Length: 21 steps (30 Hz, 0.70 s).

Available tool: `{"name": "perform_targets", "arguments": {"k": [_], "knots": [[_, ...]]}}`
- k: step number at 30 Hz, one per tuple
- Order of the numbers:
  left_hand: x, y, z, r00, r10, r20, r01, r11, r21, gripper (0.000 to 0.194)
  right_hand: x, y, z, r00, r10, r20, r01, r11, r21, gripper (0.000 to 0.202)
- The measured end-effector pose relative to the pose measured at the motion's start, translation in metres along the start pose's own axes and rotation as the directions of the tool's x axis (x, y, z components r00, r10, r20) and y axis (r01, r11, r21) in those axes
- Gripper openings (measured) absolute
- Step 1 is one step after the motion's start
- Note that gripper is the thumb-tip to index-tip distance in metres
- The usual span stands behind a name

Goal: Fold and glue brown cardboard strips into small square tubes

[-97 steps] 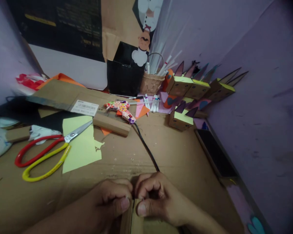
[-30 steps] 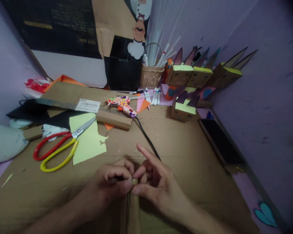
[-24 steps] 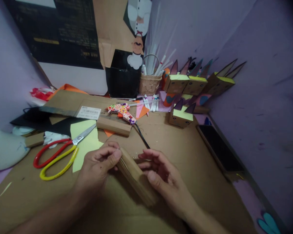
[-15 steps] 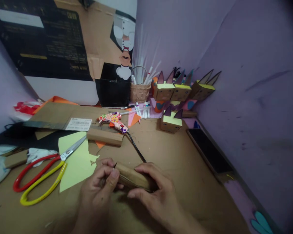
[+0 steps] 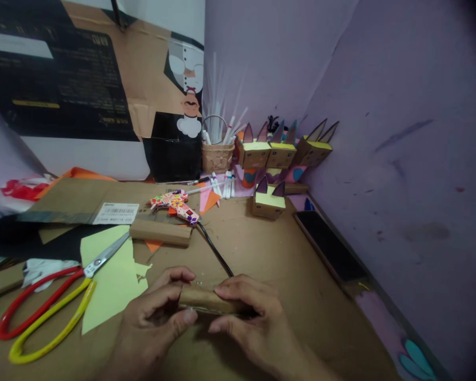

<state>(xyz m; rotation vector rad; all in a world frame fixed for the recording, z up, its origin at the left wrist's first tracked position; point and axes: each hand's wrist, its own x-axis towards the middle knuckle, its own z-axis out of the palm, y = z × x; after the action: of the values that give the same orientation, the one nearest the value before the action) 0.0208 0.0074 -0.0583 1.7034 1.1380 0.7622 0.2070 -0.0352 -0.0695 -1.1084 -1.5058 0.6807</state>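
Between my hands is a small folded cardboard piece, brown and held just above the table. My right hand grips its right end, thumb below and fingers on top. Around the left end curl the thumb and fingers of my left hand. A whitish line runs along the piece's lower edge. Beyond my hands lies a flower-patterned glue gun with a black cord. A folded cardboard strip rests in front of it. Left of my hands, red-and-yellow-handled scissors lie partly on light green paper.
Cardboard heads with pointed ears stand at the back right, several more behind. A basket of markers and glue sticks is against the wall. A phone lies along the right edge. A large printed box leans at the back left.
The cardboard piece has turned more level. My left fingers have shifted from pinching its corner to spreading around its left end. The view has moved slightly to the right.
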Motion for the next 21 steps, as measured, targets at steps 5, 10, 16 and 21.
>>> {"name": "perform_targets", "arguments": {"k": [5,10,16,21], "knots": [[0.001,0.003,0.000,0.999,-0.006,0.050,0.005,1.000,0.011,0.015,-0.001,0.001,0.000,1.000,-0.010,-0.001,0.010,1.000,-0.005,0.037],[0.001,0.002,0.005,0.988,-0.068,0.141,0.096,0.974,-0.206,0.015,0.001,-0.002,0.000,1.000,-0.016,0.003,0.016,0.999,0.035,0.033],[0.003,0.008,0.010,0.931,-0.073,0.358,0.177,0.947,-0.269,0.024,0.001,-0.008,-0.001,0.998,0.051,0.041,-0.055,0.994,0.097,0.032],[0.007,0.019,0.003,0.883,-0.081,0.462,0.142,0.985,-0.099,0.019,-0.001,-0.005,-0.003,0.995,0.070,0.076,-0.074,0.996,0.059,0.030]]}}
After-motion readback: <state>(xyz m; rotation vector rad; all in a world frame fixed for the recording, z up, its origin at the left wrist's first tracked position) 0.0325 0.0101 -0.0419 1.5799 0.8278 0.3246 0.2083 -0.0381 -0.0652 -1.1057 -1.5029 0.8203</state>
